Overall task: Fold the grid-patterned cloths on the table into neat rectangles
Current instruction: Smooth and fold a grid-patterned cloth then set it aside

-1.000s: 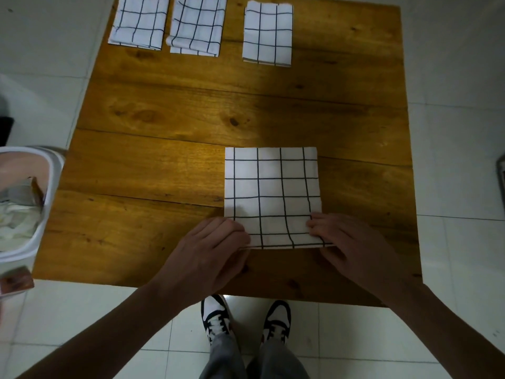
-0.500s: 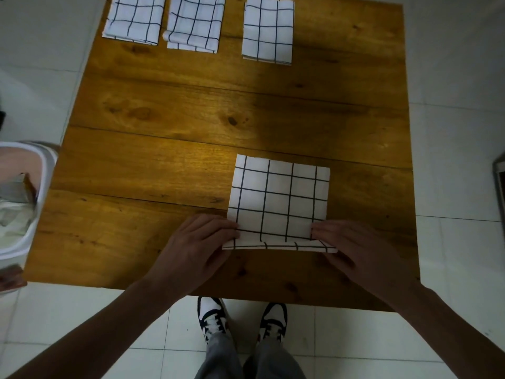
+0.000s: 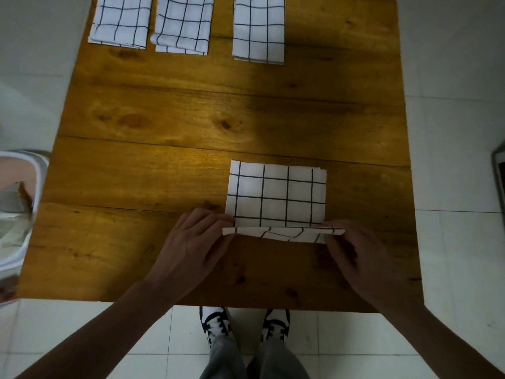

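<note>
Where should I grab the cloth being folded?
Pinch the cloth at the two corners of its near edge, coming from the near side, as the left hand and right hand do. That edge is already lifted.

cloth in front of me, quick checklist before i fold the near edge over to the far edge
1. Left hand pinches the near left corner: ok.
2. Right hand pinches the near right corner: ok.
3. Near edge of the cloth lifted evenly: not ok, it sags slightly between the hands.
4. Far edge layers aligned: not ok, a layer peeks out at the far right corner.
5. Table beyond the cloth is bare wood: ok.
6. Three folded cloths well clear: ok.
</note>
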Tool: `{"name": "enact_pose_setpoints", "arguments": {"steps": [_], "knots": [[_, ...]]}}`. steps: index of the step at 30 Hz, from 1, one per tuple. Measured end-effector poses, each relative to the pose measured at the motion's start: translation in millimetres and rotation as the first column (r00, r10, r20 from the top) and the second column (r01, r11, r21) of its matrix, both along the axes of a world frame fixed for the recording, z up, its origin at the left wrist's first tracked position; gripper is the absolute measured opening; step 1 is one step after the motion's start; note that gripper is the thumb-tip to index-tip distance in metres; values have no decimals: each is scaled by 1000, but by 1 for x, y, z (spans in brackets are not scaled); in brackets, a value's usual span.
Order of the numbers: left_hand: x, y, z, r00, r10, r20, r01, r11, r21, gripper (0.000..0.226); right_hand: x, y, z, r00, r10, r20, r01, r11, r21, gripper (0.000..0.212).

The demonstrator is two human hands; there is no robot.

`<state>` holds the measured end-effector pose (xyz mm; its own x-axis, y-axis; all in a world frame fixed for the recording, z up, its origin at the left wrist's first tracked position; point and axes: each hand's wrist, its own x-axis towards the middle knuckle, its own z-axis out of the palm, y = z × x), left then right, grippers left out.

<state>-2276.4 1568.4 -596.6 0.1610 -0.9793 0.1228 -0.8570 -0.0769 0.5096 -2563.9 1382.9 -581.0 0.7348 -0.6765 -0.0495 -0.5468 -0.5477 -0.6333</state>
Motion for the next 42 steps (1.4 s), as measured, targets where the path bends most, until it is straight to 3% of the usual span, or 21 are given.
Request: {"name": "enact_pose_setpoints", "arguments": {"steps": [5, 14, 18, 23, 36, 42], "knots": [[-10, -12, 4, 972, 214, -94, -214, 977, 8, 23, 13, 10, 3, 983, -185, 4, 185, 982, 49, 13], [-23, -27, 7, 868, 466, -171, -460, 885, 76, 23, 51, 1, 3, 922, -370, 117, 350, 923, 158, 17], [-28, -29, 9, 846, 504, -176, -498, 864, 83, 17, 63, -11, 5, 921, -379, 86, 366, 921, 135, 12], [-30, -32, 9, 802, 554, -222, -528, 832, 170, 13, 70, -21, 1, 926, -376, -6, 375, 923, 85, 25], [-25, -40, 3, 832, 547, -93, -530, 833, 159, 13, 87, -29, 1, 909, -388, -154, 396, 918, 24, 15], [-30, -47, 0, 794, 599, -102, -584, 799, 142, 13, 92, -28, 4, 876, -382, -294, 316, 916, -247, 22]]}}
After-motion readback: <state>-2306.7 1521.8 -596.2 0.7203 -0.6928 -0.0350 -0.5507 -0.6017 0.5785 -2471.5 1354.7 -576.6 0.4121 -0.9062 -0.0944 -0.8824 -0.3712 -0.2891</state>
